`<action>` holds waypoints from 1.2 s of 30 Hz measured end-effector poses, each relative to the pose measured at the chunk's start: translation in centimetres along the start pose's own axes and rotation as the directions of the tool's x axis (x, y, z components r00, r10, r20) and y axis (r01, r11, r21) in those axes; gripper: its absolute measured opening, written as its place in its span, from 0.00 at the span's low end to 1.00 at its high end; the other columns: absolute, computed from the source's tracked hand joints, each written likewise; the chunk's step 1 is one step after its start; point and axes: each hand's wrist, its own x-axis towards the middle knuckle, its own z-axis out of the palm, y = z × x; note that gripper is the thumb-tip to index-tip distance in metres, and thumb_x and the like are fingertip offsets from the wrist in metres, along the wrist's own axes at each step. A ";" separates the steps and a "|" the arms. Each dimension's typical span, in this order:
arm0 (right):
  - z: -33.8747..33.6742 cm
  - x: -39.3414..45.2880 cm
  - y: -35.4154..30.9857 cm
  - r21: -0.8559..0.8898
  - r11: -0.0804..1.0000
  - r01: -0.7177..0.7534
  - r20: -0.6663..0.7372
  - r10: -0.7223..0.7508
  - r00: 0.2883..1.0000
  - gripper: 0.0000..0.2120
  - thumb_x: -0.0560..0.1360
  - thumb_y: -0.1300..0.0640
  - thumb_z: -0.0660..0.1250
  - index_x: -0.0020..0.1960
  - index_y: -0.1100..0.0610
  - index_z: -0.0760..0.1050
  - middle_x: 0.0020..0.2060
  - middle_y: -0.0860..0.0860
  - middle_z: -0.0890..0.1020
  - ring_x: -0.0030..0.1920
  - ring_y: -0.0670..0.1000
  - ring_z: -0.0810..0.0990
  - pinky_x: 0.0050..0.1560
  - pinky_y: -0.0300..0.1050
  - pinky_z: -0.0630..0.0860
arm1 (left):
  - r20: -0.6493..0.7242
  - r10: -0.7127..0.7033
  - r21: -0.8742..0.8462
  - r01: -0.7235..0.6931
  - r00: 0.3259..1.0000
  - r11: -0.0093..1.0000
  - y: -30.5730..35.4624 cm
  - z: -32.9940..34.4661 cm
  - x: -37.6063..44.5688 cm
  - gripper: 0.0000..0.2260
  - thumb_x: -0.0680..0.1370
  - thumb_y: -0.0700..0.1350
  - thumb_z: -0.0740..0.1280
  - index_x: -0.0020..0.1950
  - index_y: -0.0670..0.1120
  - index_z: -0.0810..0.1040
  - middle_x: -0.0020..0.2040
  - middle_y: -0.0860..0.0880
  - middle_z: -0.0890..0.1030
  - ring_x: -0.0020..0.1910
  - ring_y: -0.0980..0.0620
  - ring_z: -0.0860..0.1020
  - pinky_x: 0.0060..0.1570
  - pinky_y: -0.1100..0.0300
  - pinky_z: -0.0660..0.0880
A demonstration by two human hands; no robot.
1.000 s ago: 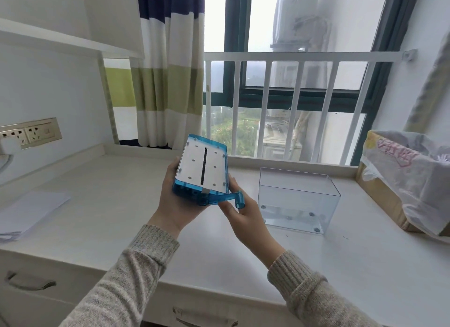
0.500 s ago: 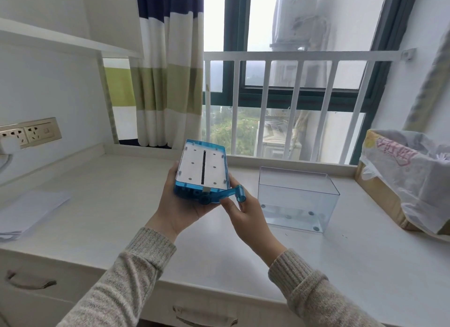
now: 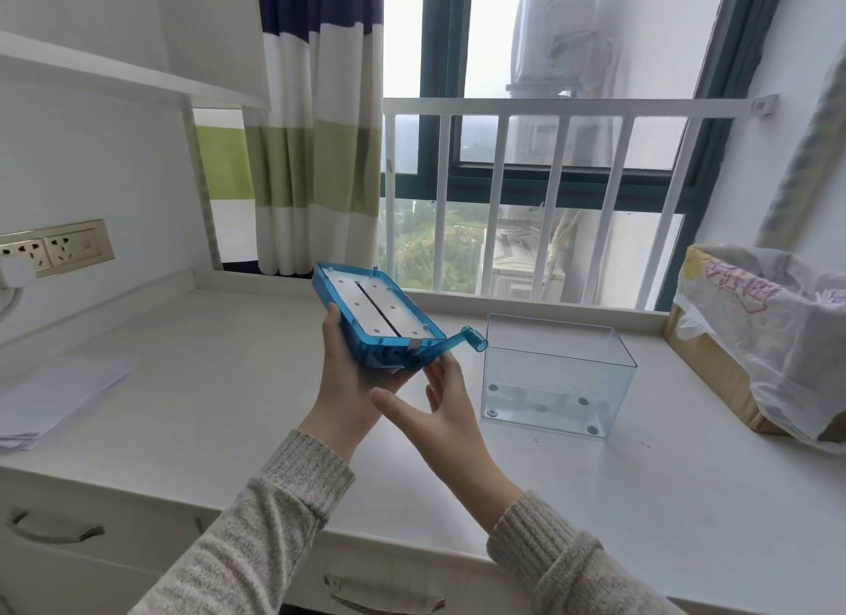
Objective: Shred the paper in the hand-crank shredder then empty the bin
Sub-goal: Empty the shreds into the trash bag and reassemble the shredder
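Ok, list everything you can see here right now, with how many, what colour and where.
Shredder top: one, blue with a white slotted face, held tilted above the desk.
Crank: one, blue, on the shredder top's right end.
Bin: one, clear, on the desk, right of the hands.
Paper: one white stack, far left.
Bag: one, whitish plastic, over a cardboard box, far right.
Sockets: gold-framed, left wall.
Curtain: striped, by the window.
Left hand: holds the shredder top.
Right hand: open, beneath the crank.
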 end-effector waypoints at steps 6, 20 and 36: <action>0.9 0.2 -2.0 0.178 0.983 -0.038 -0.059 0.049 0.997 0.36 0.67 0.52 0.77 0.69 0.46 0.62 0.60 0.34 0.72 0.50 0.19 0.68 0.42 0.15 0.65 | -0.011 0.182 0.159 -0.178 0.983 0.971 -1.6 0.9 -1.2 0.27 0.77 0.68 0.51 0.75 0.62 0.59 0.68 0.48 0.75 0.64 0.45 0.77 0.59 0.49 0.76; -0.8 1.2 -4.0 0.292 0.953 -0.079 -0.213 0.146 0.966 0.27 0.70 0.51 0.74 0.63 0.53 0.66 0.53 0.46 0.77 0.51 0.40 0.78 0.40 0.26 0.75 | 0.052 0.169 0.065 -0.172 0.984 0.983 0.4 0.2 -2.1 0.22 0.79 0.64 0.50 0.73 0.62 0.61 0.69 0.42 0.75 0.66 0.40 0.74 0.68 0.43 0.67; -5.2 1.5 -4.2 0.356 0.932 -0.067 -0.146 0.126 0.981 0.53 0.50 0.30 0.77 0.66 0.59 0.69 0.59 0.56 0.78 0.61 0.52 0.78 0.66 0.49 0.73 | 0.002 0.056 0.010 -0.056 0.998 0.998 3.3 0.8 -2.0 0.42 0.60 0.58 0.80 0.68 0.45 0.68 0.67 0.40 0.73 0.67 0.42 0.73 0.69 0.49 0.68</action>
